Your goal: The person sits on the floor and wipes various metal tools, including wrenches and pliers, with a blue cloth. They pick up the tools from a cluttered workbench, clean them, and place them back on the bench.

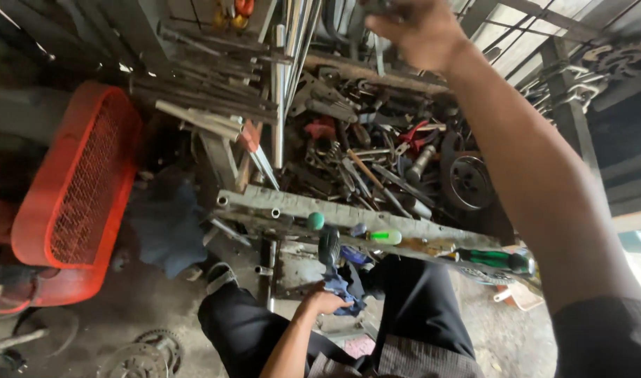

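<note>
Blue rag (343, 288) in left hand (322, 302), bench edge (348, 218) close.

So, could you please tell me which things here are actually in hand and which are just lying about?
In hand:
- left hand clutching a blue rag beside a dark tool handle
- right hand raised to the top of the tool pile

Lying about:
- green-handled screwdrivers
- red mesh guard
- steel rods
- pulley wheel
- chain
</note>
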